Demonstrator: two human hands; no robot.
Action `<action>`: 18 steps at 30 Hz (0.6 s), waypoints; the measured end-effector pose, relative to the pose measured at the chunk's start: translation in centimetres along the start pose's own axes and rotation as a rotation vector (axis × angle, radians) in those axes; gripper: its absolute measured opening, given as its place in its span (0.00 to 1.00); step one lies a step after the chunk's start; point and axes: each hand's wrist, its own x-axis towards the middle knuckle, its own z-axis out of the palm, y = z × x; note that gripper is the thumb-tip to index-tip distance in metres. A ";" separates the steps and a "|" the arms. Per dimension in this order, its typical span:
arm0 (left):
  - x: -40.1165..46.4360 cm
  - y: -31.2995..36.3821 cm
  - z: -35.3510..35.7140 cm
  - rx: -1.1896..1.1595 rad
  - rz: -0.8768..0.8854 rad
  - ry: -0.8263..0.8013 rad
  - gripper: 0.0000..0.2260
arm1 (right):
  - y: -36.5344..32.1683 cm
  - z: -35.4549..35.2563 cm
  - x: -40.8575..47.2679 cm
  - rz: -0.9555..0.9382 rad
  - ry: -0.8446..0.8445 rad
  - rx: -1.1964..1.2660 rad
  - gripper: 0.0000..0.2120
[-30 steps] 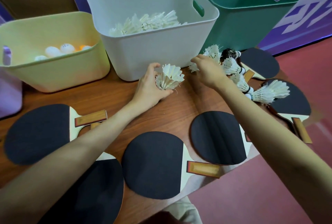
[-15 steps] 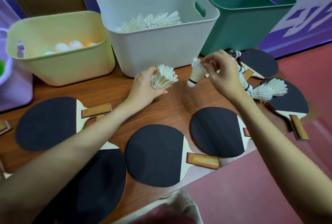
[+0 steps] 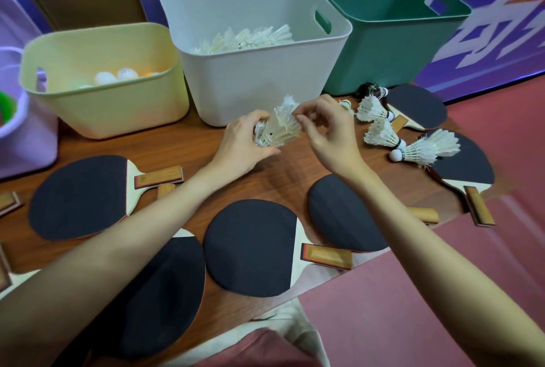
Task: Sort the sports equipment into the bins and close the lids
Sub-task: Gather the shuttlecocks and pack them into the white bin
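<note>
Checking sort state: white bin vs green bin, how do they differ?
The white bin holds a pile of shuttlecocks; the green bin shows nothing inside. White sits centre, between the yellow bin and green, which is rightmost. Both are open, with cut-out handles.

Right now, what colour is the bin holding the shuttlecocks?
White bin, seen in the head view.

Purple bin (image 3: pixel 17 142) cut off left.

Wooden table (image 3: pixel 295 173) on red floor (image 3: pixel 442 293) (purple patterned wall (image 3: pixel 501 27) behind)
</note>
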 end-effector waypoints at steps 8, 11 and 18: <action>0.3 -0.6 0.0 -0.054 -0.082 0.003 0.26 | 2.0 -1.6 0.4 0.045 -0.058 -0.008 0.09; 0.5 -0.7 0.0 -0.072 -0.089 -0.006 0.26 | 5.2 -2.2 0.8 0.142 -0.042 -0.258 0.10; 0.8 -1.0 -0.1 -0.062 -0.097 0.002 0.26 | 9.7 -2.1 2.0 0.493 -0.349 -0.682 0.20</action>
